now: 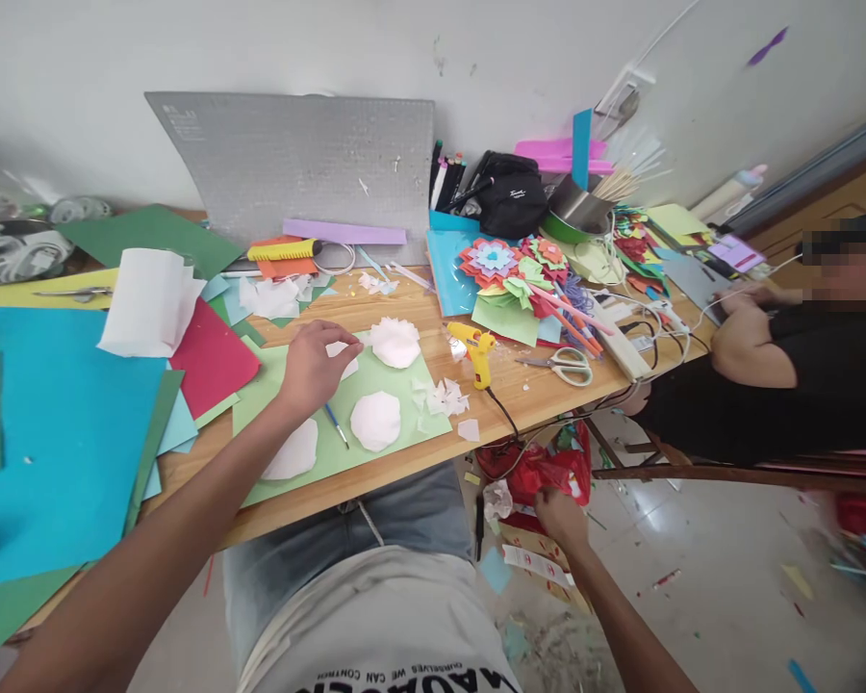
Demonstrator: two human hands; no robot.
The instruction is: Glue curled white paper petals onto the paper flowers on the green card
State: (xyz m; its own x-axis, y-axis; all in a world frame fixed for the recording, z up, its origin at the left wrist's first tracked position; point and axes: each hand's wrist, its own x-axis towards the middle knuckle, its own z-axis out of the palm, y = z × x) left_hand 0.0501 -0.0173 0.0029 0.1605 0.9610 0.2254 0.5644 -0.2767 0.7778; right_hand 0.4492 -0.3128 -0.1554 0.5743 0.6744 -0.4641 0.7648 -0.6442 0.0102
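Observation:
My left hand (314,366) is over a light green sheet (419,433), its fingertips drawn together; whatever they hold is hidden. Just under the fingers shows a small white paper piece (344,362). Around it on the sheet are a ruffled white paper flower (394,343), a round white paper stack (375,421), another white paper piece (295,454) and a thin blue brush (337,426). Below the table's front edge, my right hand (564,518) has its fingers curled at a red plastic bag (541,470), seemingly gripping its edge.
A yellow glue gun (477,354) and scissors (567,366) lie right of the sheet. Coloured paper flowers (495,262) sit behind them. Blue card (64,414) and a white paper roll (148,303) are at left. A person in black (736,385) sits at right. Cables hang over the edge.

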